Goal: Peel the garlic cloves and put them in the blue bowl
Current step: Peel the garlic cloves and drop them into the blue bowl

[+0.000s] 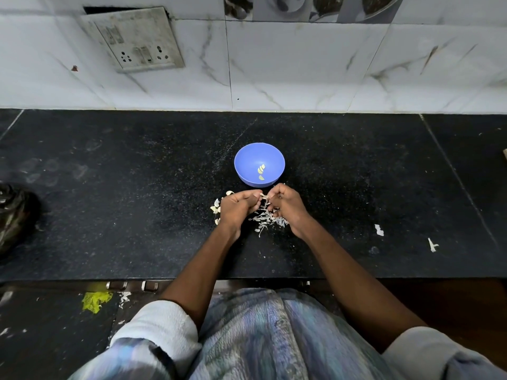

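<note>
Head view: both hands' curled fingers (256,195) around one garlic clove (264,198) beside blue bowl (259,164)

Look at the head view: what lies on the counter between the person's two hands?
Between the left hand and right hand, the head view shows a heap of papery garlic peels on the black counter, plus the clove both hands pinch.

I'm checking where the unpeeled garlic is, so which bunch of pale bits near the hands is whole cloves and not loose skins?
The cloves by the left hand's outer side: plump, rounded pieces. The heap between both hands is thin flakes.
</note>
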Demonstrator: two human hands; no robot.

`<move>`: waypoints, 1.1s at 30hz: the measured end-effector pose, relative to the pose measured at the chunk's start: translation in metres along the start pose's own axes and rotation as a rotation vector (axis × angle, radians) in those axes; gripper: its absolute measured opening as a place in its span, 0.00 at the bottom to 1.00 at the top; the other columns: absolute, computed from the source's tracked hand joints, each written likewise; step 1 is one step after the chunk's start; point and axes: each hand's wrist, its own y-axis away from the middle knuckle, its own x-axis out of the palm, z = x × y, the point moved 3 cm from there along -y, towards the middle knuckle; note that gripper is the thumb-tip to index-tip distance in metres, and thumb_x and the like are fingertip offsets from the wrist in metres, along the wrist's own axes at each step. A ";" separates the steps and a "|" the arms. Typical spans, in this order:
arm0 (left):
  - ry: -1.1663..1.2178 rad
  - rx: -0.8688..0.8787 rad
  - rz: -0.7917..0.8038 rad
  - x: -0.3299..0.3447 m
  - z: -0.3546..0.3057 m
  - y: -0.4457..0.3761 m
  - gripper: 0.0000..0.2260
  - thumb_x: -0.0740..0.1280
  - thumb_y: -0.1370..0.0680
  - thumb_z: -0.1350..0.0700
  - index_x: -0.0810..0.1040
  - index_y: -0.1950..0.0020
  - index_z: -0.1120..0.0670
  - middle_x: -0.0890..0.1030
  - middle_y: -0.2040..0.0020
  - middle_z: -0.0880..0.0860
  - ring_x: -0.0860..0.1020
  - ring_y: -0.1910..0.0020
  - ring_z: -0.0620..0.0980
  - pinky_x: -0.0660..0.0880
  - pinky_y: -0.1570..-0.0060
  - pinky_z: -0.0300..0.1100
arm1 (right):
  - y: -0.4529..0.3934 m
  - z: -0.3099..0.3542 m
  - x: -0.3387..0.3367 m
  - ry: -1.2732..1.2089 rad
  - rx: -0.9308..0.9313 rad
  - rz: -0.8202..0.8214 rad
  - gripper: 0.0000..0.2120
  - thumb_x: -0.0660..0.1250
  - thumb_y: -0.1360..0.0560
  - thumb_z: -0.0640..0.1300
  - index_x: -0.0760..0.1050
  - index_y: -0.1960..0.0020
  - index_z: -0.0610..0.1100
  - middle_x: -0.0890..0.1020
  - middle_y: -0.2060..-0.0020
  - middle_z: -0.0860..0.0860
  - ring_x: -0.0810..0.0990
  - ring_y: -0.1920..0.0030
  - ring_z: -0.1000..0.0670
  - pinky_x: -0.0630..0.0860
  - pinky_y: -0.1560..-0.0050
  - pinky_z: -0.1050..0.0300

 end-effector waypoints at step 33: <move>-0.313 0.260 -0.011 0.011 0.001 0.002 0.08 0.74 0.23 0.69 0.87 0.47 0.59 0.89 0.55 0.55 0.88 0.54 0.53 0.84 0.50 0.42 | -0.012 0.004 -0.017 0.174 -0.021 -0.040 0.08 0.69 0.24 0.38 0.86 0.55 0.45 0.88 0.63 0.48 0.83 0.65 0.52 0.76 0.64 0.57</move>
